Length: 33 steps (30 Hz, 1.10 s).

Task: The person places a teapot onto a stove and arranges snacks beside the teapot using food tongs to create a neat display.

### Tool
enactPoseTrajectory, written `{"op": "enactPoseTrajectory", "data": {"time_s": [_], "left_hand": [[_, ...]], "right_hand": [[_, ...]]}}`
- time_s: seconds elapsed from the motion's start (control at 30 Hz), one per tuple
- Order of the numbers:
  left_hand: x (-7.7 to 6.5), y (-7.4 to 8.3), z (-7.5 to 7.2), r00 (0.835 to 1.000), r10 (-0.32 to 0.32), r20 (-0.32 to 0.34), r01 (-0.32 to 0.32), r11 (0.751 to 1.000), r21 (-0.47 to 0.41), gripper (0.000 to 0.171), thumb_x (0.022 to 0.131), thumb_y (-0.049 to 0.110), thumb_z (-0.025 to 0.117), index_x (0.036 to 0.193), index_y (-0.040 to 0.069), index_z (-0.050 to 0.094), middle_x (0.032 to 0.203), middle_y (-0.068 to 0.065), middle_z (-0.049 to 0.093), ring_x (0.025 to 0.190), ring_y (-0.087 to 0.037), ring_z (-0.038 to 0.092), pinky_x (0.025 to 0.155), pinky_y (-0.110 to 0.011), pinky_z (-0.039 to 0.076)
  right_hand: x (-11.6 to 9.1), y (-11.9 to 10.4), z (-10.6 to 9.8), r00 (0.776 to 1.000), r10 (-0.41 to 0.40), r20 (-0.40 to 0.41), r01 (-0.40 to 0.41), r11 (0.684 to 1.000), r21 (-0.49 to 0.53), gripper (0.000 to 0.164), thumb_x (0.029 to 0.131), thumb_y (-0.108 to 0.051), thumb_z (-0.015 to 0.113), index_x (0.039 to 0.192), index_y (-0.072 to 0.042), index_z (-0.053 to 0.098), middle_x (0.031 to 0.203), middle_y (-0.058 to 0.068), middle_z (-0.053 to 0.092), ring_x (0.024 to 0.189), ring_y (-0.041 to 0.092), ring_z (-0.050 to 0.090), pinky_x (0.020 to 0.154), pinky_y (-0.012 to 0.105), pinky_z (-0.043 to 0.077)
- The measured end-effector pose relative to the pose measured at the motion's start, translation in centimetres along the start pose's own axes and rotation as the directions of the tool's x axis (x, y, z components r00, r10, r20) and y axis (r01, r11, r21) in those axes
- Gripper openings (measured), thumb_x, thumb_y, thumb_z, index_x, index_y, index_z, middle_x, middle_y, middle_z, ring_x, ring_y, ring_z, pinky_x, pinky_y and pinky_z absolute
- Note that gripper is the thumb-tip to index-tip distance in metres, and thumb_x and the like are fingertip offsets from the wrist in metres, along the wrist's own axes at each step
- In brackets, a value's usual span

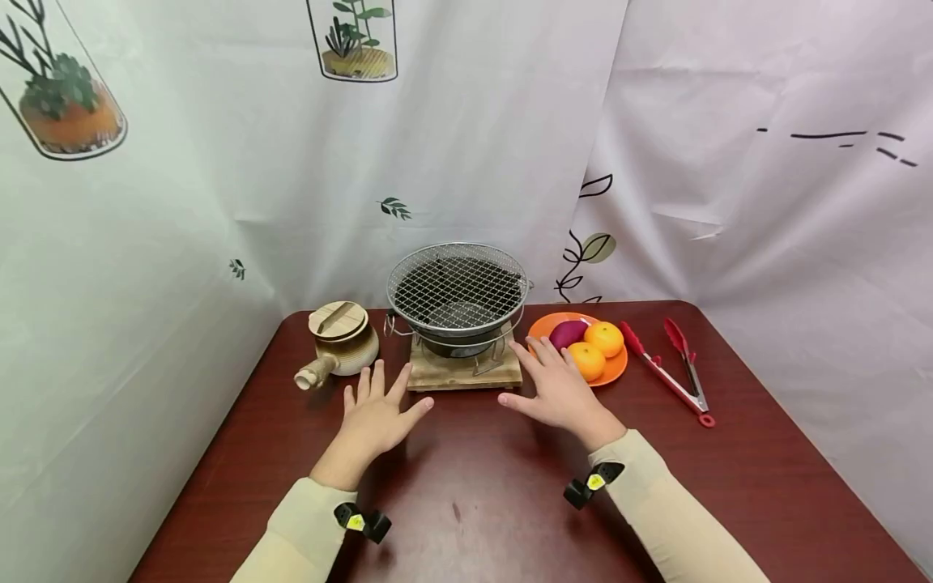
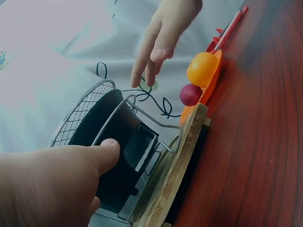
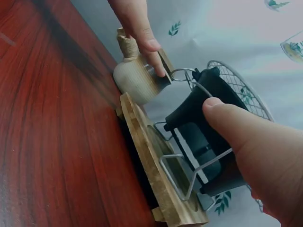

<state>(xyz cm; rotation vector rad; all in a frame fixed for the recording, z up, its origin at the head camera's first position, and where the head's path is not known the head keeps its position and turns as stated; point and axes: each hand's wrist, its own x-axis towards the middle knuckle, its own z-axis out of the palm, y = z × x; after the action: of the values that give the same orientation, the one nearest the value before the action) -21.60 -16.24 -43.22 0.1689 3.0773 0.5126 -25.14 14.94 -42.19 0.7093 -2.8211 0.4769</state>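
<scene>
My left hand (image 1: 375,421) hovers over the table with its fingers spread, near the lidded clay pot (image 1: 348,348) and the left front of the grill. Fingers also spread, my right hand (image 1: 557,393) is on the other side, close to the orange plate (image 1: 619,368). Neither hand holds anything. Between and behind them stands a round black tabletop grill (image 2: 113,142) with a wire mesh rack (image 1: 459,287) on top. Its wire legs rest on a wooden base (image 1: 466,374). On the plate lie two oranges (image 1: 604,338) and a purple, smooth, rounded item (image 1: 568,333), partly hidden.
Red-handled tongs (image 1: 666,376) lie spread at the right of the plate. The clay pot's side handle (image 1: 315,373) points toward the front left. White printed cloth (image 1: 466,162) hangs behind and beside the dark red table (image 1: 466,502).
</scene>
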Motion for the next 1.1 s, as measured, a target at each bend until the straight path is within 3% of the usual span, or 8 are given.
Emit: {"op": "enactPoseTrajectory", "data": {"time_s": [0.2,0.47,0.8,1.1], "left_hand": [[0.2,-0.1,0.5,0.993,0.097,-0.064,-0.099,0.995,-0.031,0.078,0.097,0.059,0.052,0.160,0.017,0.031,0.163,-0.029,0.016,0.150,-0.050,0.011,0.116,-0.070,0.011],[0.7,0.1,1.4,0.979,0.170,-0.112,-0.176,0.984,-0.043,0.072,0.098,0.048,0.058,0.157,0.012,0.038,0.162,-0.027,0.022,0.149,-0.049,0.018,0.115,-0.069,0.018],[1.5,0.1,2.6,0.967,0.210,-0.141,-0.220,0.974,-0.057,0.064,0.097,0.042,0.062,0.151,0.011,0.047,0.157,-0.028,0.033,0.144,-0.051,0.030,0.113,-0.066,0.027],[1.9,0.0,4.0,0.967,0.216,-0.137,-0.225,0.973,-0.048,0.060,0.097,0.040,0.063,0.148,0.011,0.051,0.155,-0.027,0.037,0.143,-0.050,0.033,0.113,-0.065,0.029]], "right_hand": [[0.0,0.3,0.8,0.999,0.005,-0.047,-0.004,1.000,0.022,0.087,0.086,-0.065,0.065,0.156,-0.020,0.041,0.153,0.017,0.045,0.145,0.040,0.035,0.116,0.065,0.024],[0.2,0.5,2.0,0.997,-0.003,-0.076,0.006,0.999,0.040,0.079,0.088,-0.060,0.066,0.151,-0.015,0.049,0.148,0.016,0.050,0.141,0.040,0.041,0.114,0.063,0.029],[0.5,0.7,3.9,0.992,-0.047,-0.116,0.053,0.997,0.056,0.064,0.090,-0.048,0.069,0.142,-0.011,0.059,0.140,0.014,0.058,0.131,0.036,0.052,0.112,0.058,0.036],[1.1,0.4,6.3,0.983,-0.089,-0.161,0.100,0.993,0.061,0.054,0.092,-0.042,0.068,0.137,-0.012,0.064,0.134,0.011,0.062,0.123,0.033,0.058,0.108,0.055,0.041]]}}
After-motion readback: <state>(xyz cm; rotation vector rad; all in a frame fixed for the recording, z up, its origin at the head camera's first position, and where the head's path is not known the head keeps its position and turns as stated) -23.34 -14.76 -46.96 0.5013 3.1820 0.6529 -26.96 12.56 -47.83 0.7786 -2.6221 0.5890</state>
